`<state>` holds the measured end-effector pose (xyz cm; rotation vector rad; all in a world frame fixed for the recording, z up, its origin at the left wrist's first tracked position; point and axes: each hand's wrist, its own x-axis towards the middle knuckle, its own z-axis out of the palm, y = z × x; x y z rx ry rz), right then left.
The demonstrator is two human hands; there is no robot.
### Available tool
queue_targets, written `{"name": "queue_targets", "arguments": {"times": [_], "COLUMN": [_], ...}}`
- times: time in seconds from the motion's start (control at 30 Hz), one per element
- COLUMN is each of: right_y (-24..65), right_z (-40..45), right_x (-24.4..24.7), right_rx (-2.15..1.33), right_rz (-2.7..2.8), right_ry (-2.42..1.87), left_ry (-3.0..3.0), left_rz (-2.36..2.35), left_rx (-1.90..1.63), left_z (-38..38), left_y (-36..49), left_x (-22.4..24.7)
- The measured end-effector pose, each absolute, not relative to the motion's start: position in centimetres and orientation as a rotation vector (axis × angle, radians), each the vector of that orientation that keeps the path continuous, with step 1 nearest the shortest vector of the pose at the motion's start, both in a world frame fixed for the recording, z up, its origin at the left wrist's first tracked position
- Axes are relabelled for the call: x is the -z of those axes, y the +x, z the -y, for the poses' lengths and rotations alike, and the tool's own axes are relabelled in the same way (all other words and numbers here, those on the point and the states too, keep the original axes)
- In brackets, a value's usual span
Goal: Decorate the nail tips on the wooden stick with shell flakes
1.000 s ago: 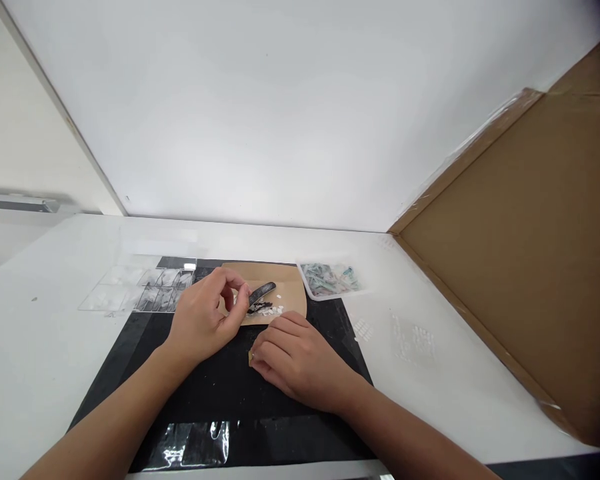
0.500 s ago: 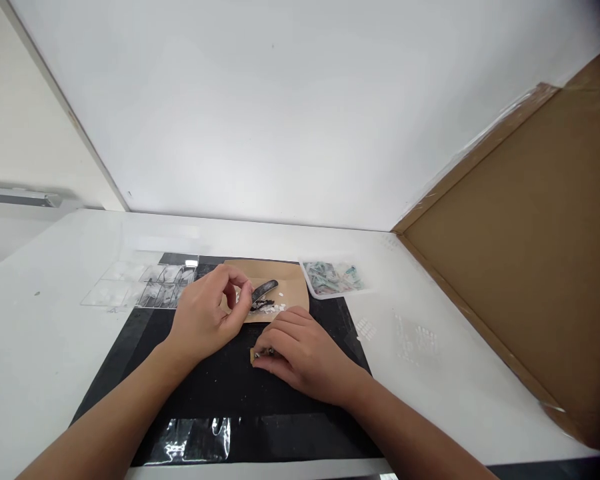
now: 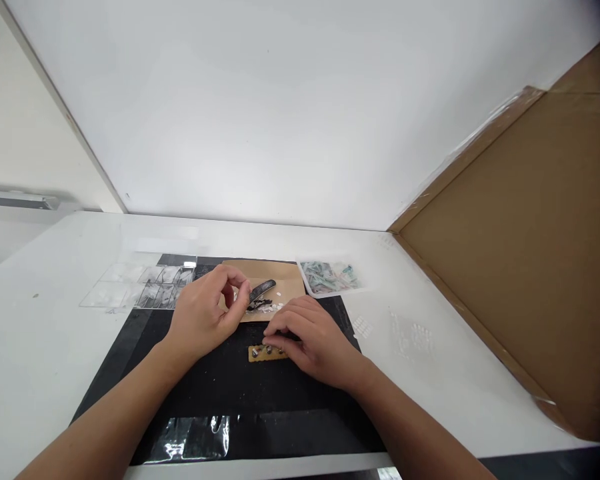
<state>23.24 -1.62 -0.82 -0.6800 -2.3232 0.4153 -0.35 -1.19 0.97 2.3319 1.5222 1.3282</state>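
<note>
Head view: left hand (image 3: pixel 206 303) pinches a dark, curved stick (image 3: pixel 264 289); right hand (image 3: pixel 313 337) (grip unclear) overlaps a yellow, oblong strip (image 3: pixel 264 357).

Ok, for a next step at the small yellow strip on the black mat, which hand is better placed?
Probably the right hand: its fingertips are at the yellow strip. The left hand is farther off, fingertips at the dark curved piece.

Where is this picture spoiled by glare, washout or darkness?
Head view: glare on the glossy strip at the near end of the black mat; head view: clear compartment box partly washed out against the white table; head view: top right corner dark.
</note>
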Motion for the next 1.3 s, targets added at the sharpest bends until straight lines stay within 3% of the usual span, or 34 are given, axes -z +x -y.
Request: {"name": "queue_targets", "arguments": {"times": [0.33, 0.7, 1.3], "right_y": [28.0, 30.8, 31.5], "right_z": [-0.9, -1.7, -1.7], "right_x": [-0.6, -2.3, -2.4], "right_rx": [-0.216, -0.626, -0.713], "right_rz": [2.243, 2.279, 2.192], "right_ry": [-0.946, -1.254, -1.361], "left_ry": [2.451, 2.555, 2.741], "left_rz": [-1.382, -1.268, -0.738], "left_rx": [-1.304, -1.229, -0.757], "left_z": [0.7, 0.2, 0.9], "left_y": [-0.7, -1.0, -1.3], "left_x": [-0.6, 0.5, -2.0]}}
